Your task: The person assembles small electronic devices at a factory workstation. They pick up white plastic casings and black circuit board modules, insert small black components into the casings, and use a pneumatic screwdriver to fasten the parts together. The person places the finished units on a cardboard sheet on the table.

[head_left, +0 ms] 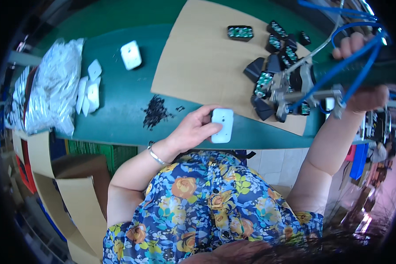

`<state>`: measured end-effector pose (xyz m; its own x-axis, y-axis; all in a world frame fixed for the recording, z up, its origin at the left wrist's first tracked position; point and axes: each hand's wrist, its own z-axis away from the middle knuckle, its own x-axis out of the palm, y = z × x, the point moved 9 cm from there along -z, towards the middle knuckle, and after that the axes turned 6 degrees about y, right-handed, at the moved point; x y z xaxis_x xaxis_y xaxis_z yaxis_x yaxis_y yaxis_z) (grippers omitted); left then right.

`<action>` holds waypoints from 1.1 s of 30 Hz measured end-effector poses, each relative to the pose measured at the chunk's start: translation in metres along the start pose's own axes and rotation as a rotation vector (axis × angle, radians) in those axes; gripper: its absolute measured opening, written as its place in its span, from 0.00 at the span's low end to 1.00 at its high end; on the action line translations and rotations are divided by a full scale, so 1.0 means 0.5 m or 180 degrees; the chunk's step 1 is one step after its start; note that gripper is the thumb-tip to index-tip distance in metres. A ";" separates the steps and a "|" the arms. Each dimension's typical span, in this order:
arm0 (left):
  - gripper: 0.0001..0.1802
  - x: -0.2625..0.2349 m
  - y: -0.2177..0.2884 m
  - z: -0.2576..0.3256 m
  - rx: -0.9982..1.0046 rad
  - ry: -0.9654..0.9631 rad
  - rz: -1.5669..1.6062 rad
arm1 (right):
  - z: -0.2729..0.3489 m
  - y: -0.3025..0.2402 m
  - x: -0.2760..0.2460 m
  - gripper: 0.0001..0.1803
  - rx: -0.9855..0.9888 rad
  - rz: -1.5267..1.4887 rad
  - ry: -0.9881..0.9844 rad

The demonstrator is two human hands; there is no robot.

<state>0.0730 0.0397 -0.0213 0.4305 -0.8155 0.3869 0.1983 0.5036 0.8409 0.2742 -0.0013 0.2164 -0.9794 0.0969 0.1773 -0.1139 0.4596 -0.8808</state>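
Note:
My left hand [196,128] grips a white rounded plastic casing [223,125] at the table's near edge, thumb across its face. Small dark holes or screws dot the casing. At the far right my right hand [368,99] is wrapped round a dark cylindrical power tool [339,72] with metal fittings and blue hoses; its fingertips show on the tool's far side. Under the metal end of the tool, several black housings with green circuit boards [262,84] sit on a cardboard sheet [198,57], some partly hidden by it.
A small pile of tiny black parts [155,112] lies left of my left hand on the green table [123,94]. Farther left are another white casing [131,55], several white pieces [92,96] and a clear plastic bag [55,86]. Blue hoses [361,79] cross at right.

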 end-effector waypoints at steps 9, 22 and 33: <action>0.22 -0.020 -0.028 0.001 -0.0335 0.0156 -0.0060 | -0.006 0.037 0.122 0.22 0.0155 -0.0932 -0.0464; 0.22 0.012 -0.016 -0.017 -0.0093 -0.0161 0.0100 | 0.043 0.023 0.119 0.23 -0.0125 -0.0936 -0.0085; 0.24 0.009 -0.005 -0.011 0.0398 -0.0082 -0.0085 | 0.052 0.024 0.116 0.23 -0.0159 -0.0962 -0.0027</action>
<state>0.0794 0.0362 -0.0236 0.4035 -0.8359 0.3720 0.0972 0.4435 0.8910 0.2116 -0.0128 0.2047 -0.9037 -0.0582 0.4242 -0.3923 0.5093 -0.7659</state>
